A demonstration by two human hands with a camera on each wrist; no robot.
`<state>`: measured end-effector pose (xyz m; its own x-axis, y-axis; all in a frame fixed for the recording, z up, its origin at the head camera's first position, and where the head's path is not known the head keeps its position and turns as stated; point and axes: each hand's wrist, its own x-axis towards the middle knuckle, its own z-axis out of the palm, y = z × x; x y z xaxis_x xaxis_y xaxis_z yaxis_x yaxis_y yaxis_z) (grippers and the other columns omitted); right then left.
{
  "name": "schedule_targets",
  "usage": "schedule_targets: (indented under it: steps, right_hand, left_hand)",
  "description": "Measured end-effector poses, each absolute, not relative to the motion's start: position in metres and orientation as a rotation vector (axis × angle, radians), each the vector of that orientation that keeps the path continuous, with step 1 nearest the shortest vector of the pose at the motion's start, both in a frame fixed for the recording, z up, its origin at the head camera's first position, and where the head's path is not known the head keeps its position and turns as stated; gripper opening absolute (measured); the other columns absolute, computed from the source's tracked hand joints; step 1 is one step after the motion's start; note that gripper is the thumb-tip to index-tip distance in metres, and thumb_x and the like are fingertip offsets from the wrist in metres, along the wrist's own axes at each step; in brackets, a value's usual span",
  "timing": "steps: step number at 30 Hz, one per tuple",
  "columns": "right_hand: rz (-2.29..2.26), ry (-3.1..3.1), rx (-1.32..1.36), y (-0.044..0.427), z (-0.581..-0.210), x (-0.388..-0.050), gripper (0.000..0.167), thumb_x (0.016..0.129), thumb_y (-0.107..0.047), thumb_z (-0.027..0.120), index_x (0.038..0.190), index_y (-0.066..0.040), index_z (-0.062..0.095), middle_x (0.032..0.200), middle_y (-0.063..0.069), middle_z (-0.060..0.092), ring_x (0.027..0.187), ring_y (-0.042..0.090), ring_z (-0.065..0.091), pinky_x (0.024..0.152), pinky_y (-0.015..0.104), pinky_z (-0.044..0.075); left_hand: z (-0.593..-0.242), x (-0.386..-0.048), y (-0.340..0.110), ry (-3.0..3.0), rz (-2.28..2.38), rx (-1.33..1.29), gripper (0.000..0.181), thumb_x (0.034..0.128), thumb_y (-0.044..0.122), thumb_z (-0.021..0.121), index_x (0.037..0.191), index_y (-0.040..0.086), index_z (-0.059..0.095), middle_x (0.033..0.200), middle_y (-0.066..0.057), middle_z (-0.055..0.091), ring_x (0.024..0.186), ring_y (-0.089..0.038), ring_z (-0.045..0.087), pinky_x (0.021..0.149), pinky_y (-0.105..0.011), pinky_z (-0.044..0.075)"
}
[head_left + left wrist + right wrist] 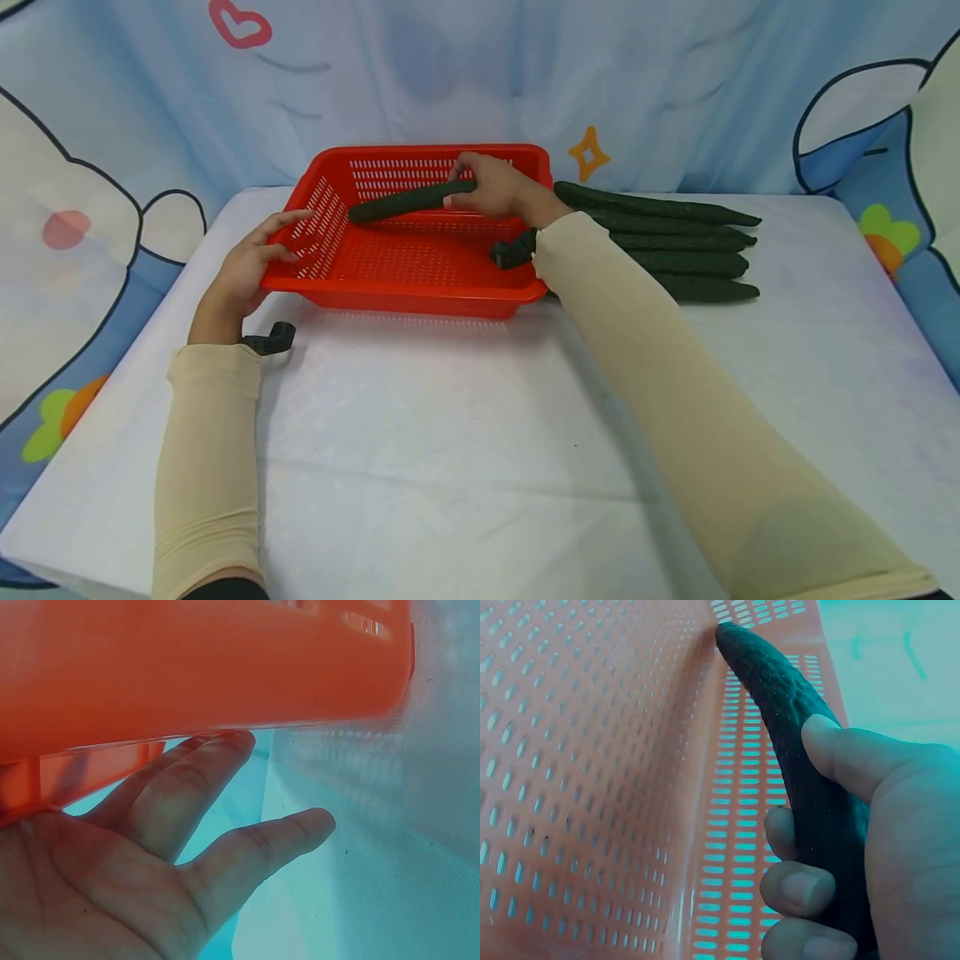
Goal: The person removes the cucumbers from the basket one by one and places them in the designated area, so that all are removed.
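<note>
A dark green cucumber (408,202) slants above the floor of a red perforated plastic basket (405,302). My right hand (491,185) grips its right end. Thumb and curled fingers wrap this cucumber (780,712) in the right wrist view, and its far tip is close to the basket's wall (592,750). At the basket's left end my left hand (243,267) holds the rim. In the left wrist view, fingers of the left hand (127,855) touch the outer side of the basket (187,667), one finger stands apart, and the thumb is not visible.
Several more cucumbers (675,221) lie side by side to the right of the basket, partly hidden behind my right forearm. White cloth covers the table (420,442). A blue patterned curtain (465,75) hangs behind it. Black wrist cameras (279,337) sit at both wrists.
</note>
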<state>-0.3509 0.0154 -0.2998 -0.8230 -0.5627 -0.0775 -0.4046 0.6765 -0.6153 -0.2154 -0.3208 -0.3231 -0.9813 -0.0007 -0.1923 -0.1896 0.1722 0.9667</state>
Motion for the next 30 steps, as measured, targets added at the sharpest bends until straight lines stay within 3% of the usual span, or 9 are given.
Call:
schedule_targets:
  steps: [11, 17, 30]
  right_hand:
    - [-0.888, 2.680, -0.851, 0.018, -0.296, -0.343, 0.042, 0.097, -0.035, 0.060, 0.132, -0.018, 0.048, 0.146, 0.006, 0.048, 0.120, 0.024, 0.052, 0.104, 0.042, 0.046]
    - [-0.943, 2.706, -0.790, 0.021, -0.291, -0.339, 0.044, 0.097, -0.037, 0.060, 0.135, -0.021, 0.048, 0.154, 0.002, 0.041, 0.136, 0.023, 0.044, 0.113, 0.044, 0.040]
    - [-1.075, 2.733, -0.740, 0.029, -0.280, -0.331, 0.043, 0.098, -0.041, 0.056, 0.136, -0.024, 0.047, 0.160, -0.003, 0.031, 0.144, 0.020, 0.036, 0.114, 0.043, 0.037]
  left_hand:
    - [-0.324, -0.213, -0.322, 2.291, 1.928, -0.184, 0.053, 0.0991, 0.009, 0.043, 0.144, 0.036, 0.047, 0.160, -0.005, 0.021, 0.130, -0.023, 0.037, 0.080, -0.020, 0.057]
    - [-0.324, -0.213, -0.319, 2.294, 1.927, -0.192, 0.054, 0.0989, 0.008, 0.043, 0.144, 0.036, 0.047, 0.159, -0.005, 0.022, 0.130, -0.024, 0.037, 0.079, -0.020, 0.057]
    - [-0.326, -0.217, -0.313, 2.273, 1.938, -0.187, 0.053, 0.0985, 0.008, 0.045, 0.143, 0.035, 0.048, 0.159, -0.005, 0.023, 0.133, -0.026, 0.035, 0.080, -0.021, 0.058]
